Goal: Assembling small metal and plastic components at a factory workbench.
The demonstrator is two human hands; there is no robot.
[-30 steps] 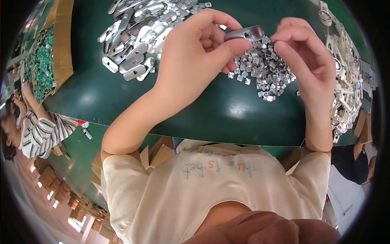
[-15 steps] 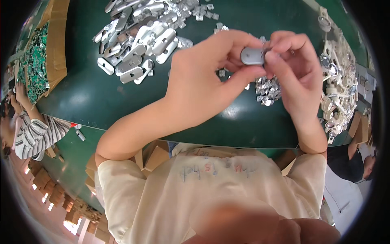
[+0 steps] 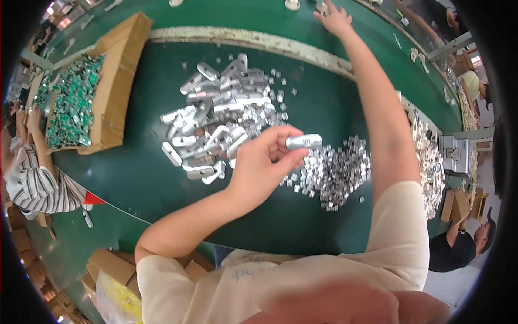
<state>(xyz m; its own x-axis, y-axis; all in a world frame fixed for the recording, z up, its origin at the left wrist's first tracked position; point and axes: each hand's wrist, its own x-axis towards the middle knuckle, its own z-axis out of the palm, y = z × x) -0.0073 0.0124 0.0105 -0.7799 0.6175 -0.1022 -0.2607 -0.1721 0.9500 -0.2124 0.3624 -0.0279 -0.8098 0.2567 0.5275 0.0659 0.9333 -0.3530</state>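
- While the left hand pinches one silver cover above the table, near the heap of small shiny squares, the fingers hide the left end of this cover.
- The right hand reaches far over the green surface; a small pale part is at its fingers, but I cannot tell if it is grasped.
- Other covers lie piled beyond the left hand.
- Whitish parts are partly hidden behind the right arm.
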